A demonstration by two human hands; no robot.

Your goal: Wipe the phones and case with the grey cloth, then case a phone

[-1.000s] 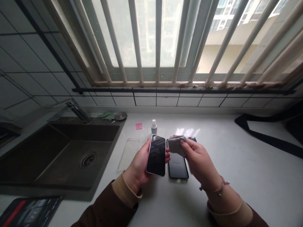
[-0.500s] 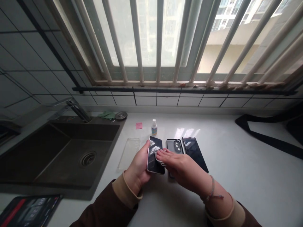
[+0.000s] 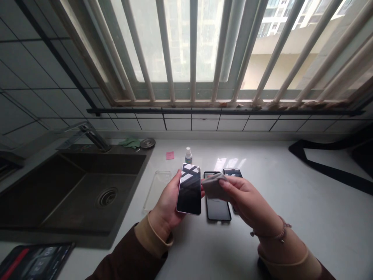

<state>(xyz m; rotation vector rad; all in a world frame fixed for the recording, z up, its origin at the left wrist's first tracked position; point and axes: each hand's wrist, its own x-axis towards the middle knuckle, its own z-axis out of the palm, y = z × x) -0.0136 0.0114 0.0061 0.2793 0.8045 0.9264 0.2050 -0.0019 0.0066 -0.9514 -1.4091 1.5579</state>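
My left hand (image 3: 169,202) grips a smartphone (image 3: 189,192) by its edges, dark screen facing up and catching window reflections. To its right, my right hand (image 3: 241,194) pinches a folded grey cloth (image 3: 215,186), held apart from the screen. Below that hand a black-rimmed phone case (image 3: 219,212) lies on the counter, partly covered by the cloth. A second dark phone (image 3: 233,172) is mostly hidden behind my right hand. A clear phone case (image 3: 155,186) rests left of the held phone. Just behind the phone stands a small white-capped spray bottle (image 3: 188,154).
A dark sink (image 3: 116,229) with a chrome faucet (image 3: 94,136) takes up the left side. A green cloth (image 3: 130,142), a round metal drain cover (image 3: 147,143) and a pink note (image 3: 169,155) lie along the back. A tablet-like screen (image 3: 35,258) sits lower left; a black strap (image 3: 326,177) lies right.
My right hand has lifted the cloth off the phone's screen and moved right, turning so the cloth shows. The held phone has shifted slightly left and up.
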